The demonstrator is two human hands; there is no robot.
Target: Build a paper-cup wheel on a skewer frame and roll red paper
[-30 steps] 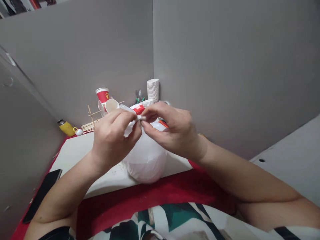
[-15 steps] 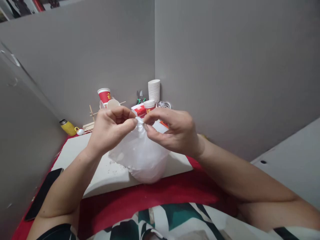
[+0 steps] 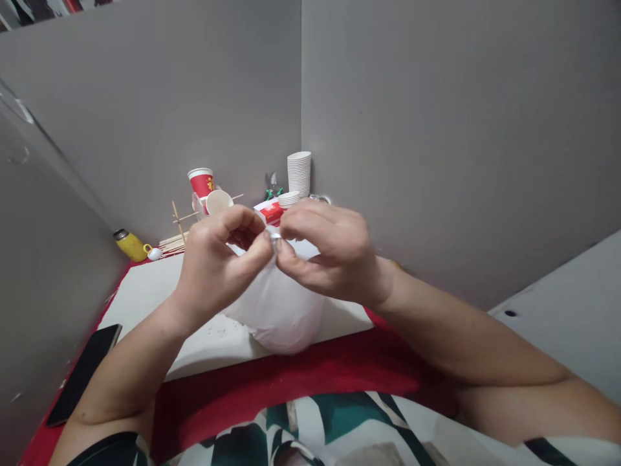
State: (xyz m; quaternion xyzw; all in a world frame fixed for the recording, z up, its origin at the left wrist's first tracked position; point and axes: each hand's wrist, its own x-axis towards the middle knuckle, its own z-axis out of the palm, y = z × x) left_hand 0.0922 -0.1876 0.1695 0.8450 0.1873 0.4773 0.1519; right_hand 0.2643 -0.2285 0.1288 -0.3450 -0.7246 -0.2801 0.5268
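No words or numbers can be read; a small yellow mark [image 3: 210,183] is seen on the red cup [image 3: 198,186].

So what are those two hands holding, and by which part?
A white plastic bag, held by its gathered top, which is pinched at the fingertips of the left hand and the right hand.

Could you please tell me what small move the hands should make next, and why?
Probably, the left hand and right hand should draw gently apart to tighten the gathered top of the white plastic bag: both pinch there, close together, while the bag bulges below.
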